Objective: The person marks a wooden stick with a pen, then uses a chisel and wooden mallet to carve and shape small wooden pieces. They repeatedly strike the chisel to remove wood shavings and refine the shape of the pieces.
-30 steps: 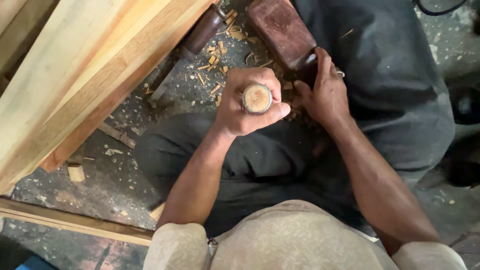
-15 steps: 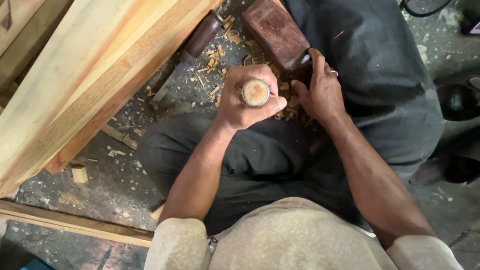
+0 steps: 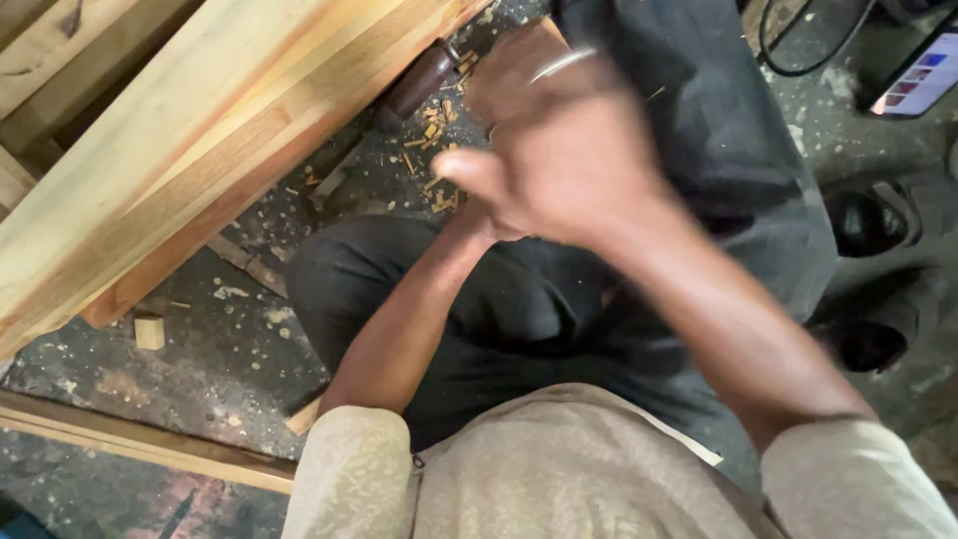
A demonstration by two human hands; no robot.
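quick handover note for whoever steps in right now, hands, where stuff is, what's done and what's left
Right hand: raised in front of the camera and motion-blurred; whether it holds anything cannot be told.
Left hand: hidden behind the right hand; only its forearm shows, so its grip cannot be told.
Things: a dark-handled tool lies on the floor beside the long timber planks. Wood chips are scattered near it. A small wood block sits on the floor to the left.
Done: the chips show that some wood has been cut away.
Left: the piece being worked is hidden, so this cannot be judged.

Two black shoes (image 3: 866, 220), one small wooden block (image 3: 150, 331)
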